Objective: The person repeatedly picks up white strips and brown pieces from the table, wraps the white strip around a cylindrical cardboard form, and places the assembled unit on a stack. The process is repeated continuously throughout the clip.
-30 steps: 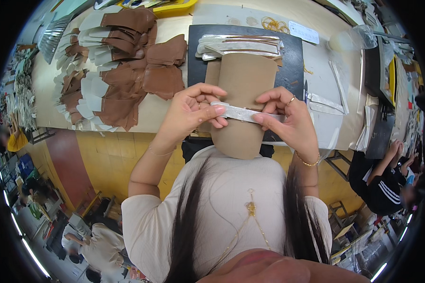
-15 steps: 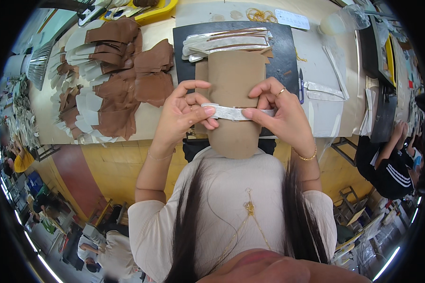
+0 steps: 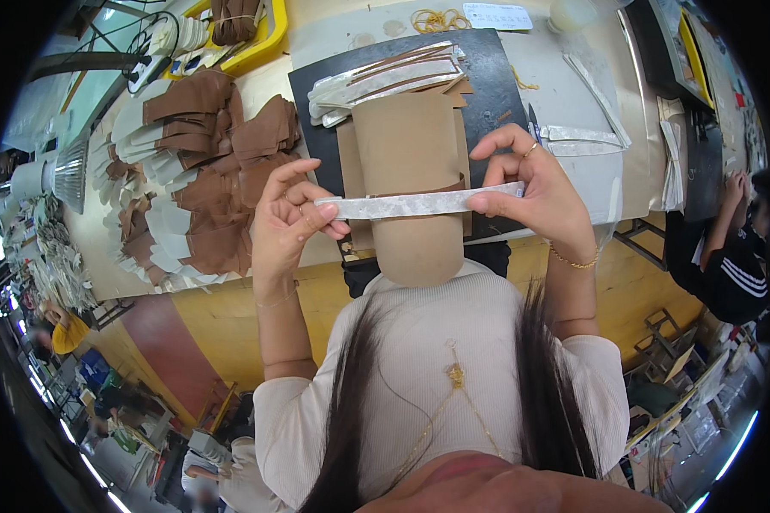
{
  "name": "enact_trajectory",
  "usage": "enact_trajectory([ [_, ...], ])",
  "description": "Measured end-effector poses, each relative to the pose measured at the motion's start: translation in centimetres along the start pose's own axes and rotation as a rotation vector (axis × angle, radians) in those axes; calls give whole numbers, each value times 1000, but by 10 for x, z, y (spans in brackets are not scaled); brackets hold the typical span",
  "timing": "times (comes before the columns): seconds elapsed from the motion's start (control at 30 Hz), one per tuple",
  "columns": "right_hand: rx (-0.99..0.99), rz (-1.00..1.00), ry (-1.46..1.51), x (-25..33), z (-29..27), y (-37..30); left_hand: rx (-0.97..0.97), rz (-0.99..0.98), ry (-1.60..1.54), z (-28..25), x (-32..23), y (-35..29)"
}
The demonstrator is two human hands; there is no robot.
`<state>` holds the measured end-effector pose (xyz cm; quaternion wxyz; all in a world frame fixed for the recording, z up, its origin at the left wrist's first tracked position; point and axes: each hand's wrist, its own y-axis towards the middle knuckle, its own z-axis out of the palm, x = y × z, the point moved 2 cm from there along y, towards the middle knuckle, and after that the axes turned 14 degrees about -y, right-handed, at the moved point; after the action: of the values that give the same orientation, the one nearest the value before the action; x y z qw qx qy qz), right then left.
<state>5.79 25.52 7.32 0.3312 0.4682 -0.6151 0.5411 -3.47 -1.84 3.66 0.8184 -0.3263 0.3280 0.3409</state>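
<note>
Two hands are holding one thin grey-white strip [image 3: 419, 203] level across the centre of the frame, and I am reading that hold as a way of keeping it taut and flat. The left hand [image 3: 287, 224] is pinching the strip's left end, thumb and forefinger pressed together on it, the other fingers [image 3: 295, 184] curling loosely above. The right hand [image 3: 535, 201] is gripping the right end, with the thumb underneath and the forefinger arching over the top edge; a ring is showing on one finger and a thin bracelet [image 3: 571, 260] at the wrist. Neither hand is spread; both are closed on the strip alone. Just behind the strip a tan leather piece [image 3: 409, 145] with a rounded lower end is lying lengthwise on a dark cutting mat [image 3: 488, 77], its lower part hanging over the near edge of the worktop [image 3: 573, 111]; I cannot tell whether the strip is touching it or hovering just above. At the top of the mat more pale strips [image 3: 385, 77] are lying bundled side by side, probably kept there within easy reach. In the upper left of the frame, brown and white cut pieces [image 3: 197, 171] are fanning out in overlapping rows, well apart from the hands. At the right edge another person [image 3: 727, 256] in dark clothing is working at a separate spot.
</note>
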Motion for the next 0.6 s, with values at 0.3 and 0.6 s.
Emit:
enact_trajectory([
  [0.3,-39,69,151,-20,2,0,-42,-94,-1,-6,17,5],
  [0.6,7,64,133,-34,10,9,-42,-128,3,-3,28,10],
])
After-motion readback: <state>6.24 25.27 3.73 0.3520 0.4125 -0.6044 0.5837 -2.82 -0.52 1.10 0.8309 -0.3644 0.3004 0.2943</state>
